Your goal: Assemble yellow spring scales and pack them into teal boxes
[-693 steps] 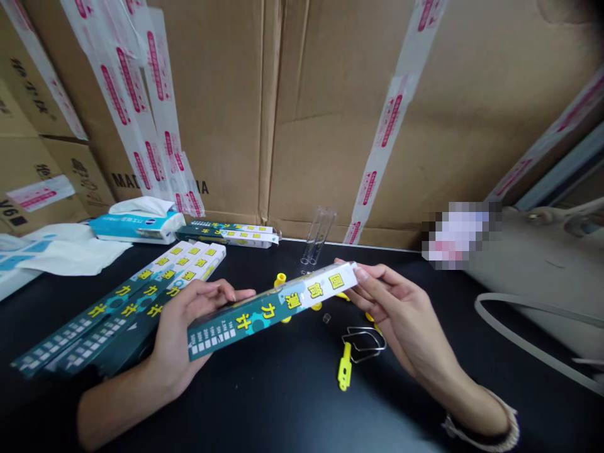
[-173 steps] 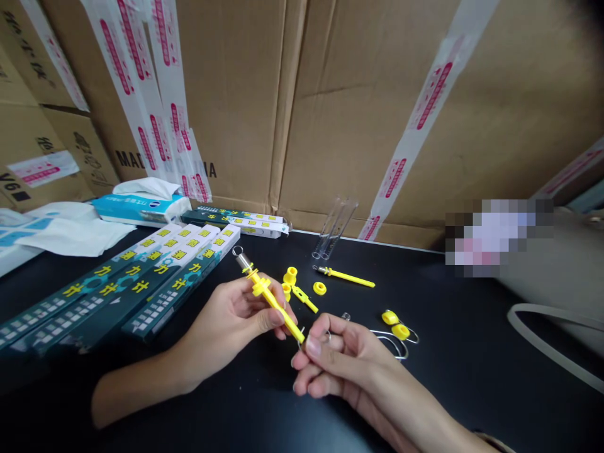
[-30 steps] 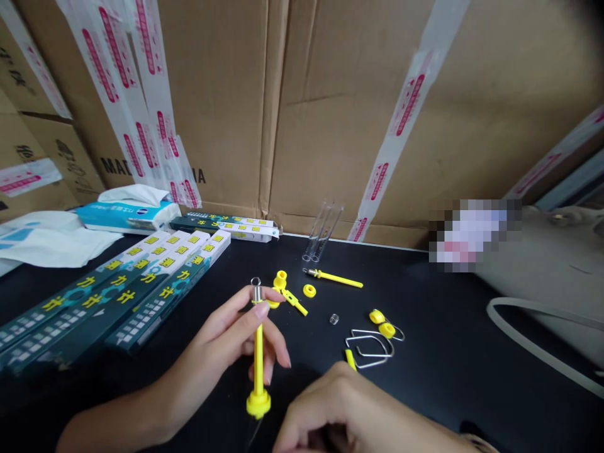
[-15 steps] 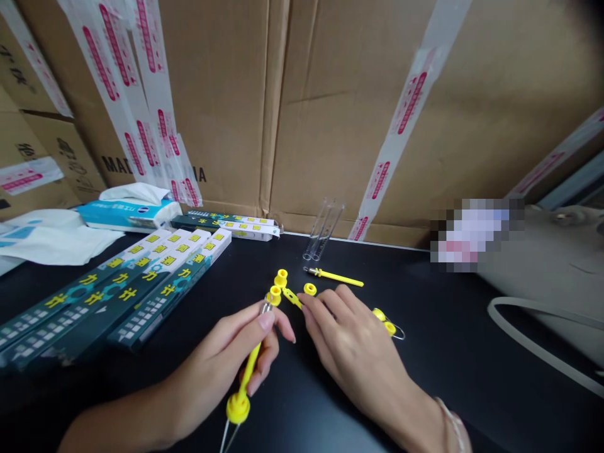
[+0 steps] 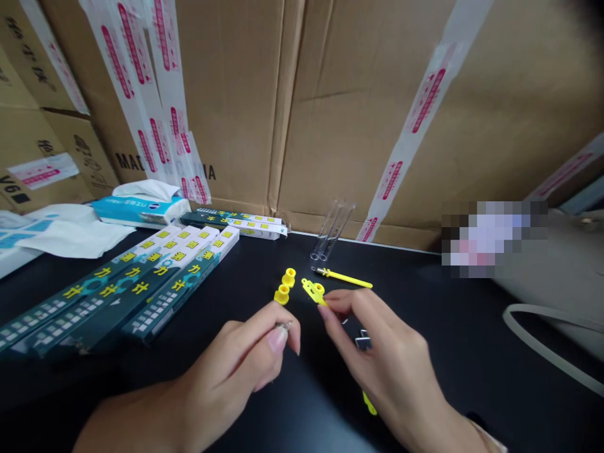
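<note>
My left hand (image 5: 240, 358) is closed around a yellow rod with a metal spring; only a bit of the silvery spring (image 5: 285, 326) shows by the thumb, and the rest is hidden. Between thumb and fingertips, my right hand (image 5: 384, 346) pinches a flat yellow plastic strip (image 5: 311, 291), its slotted end raised over the table. A yellow end (image 5: 369, 402) pokes out below that hand; I cannot tell whether it belongs to the same strip. Two yellow caps (image 5: 282, 294) stand just beyond my left hand. Partly behind the strip lies a yellow ring (image 5: 319, 288).
Farther back lie a yellow spring rod (image 5: 349, 279) and two clear tubes (image 5: 330, 236). Printed long boxes (image 5: 182, 277) line the left, near a tissue pack (image 5: 141, 211). A large carton (image 5: 236, 94) walls the back; a grey bag (image 5: 557, 264) is at right.
My right hand has lifted the yellow strip away from the caps and turned. My left hand has rotated, so the rod and its lower cap no longer show. The view has shifted slightly.
</note>
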### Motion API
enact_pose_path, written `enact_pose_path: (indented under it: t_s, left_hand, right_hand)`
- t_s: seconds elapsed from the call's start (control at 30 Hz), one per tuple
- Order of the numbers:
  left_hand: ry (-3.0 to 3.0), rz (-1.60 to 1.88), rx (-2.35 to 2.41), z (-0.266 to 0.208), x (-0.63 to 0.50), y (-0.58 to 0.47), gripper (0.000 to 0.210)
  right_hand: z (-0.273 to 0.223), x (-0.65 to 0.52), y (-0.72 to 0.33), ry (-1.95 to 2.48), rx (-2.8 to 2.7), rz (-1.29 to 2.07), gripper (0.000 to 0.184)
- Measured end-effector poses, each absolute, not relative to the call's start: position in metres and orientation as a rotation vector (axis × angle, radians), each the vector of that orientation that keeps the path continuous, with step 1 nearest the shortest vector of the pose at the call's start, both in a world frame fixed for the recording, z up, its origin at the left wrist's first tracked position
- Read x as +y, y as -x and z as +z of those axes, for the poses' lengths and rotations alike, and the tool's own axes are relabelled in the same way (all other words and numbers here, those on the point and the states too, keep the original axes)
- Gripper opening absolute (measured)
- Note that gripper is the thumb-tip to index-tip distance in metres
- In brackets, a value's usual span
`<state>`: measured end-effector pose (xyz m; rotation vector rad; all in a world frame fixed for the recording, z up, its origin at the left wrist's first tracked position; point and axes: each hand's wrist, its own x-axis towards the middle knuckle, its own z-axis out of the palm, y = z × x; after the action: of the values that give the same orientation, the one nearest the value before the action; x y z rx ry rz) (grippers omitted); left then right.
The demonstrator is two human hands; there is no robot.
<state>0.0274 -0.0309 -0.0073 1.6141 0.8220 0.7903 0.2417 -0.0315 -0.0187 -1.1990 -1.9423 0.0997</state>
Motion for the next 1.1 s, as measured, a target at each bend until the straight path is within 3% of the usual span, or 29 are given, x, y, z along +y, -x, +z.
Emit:
enact_pose_path:
  t_s: [0.17, 0.33, 0.63, 1.1]
  left_hand:
    - [-1.903, 0.947, 0.905, -0.009, -0.033, -0.025, 0.038]
    - [-2.266, 0.953, 1.023, -0.01, -0.031, -0.026, 0.022]
    - [-2.312, 0.913, 1.145, -0.008, -0.028, -0.027, 0.02]
    - [-2.054, 0.736, 0.98, 0.007, -0.022, -0.037, 0.042]
  right_hand:
    - [-0.007, -0.049, -0.231, 0.984, -1.559, 0.886, 0.011]
    - [-0.014, -0.056, -0.223, 0.859, -1.336, 1.254, 0.012]
    - [-0.021, -0.056, -0.226, 0.838, -1.325, 1.325, 0.01]
    - [-0.01, -0.058, -0.226, 0.958, -1.354, 1.217, 0.015]
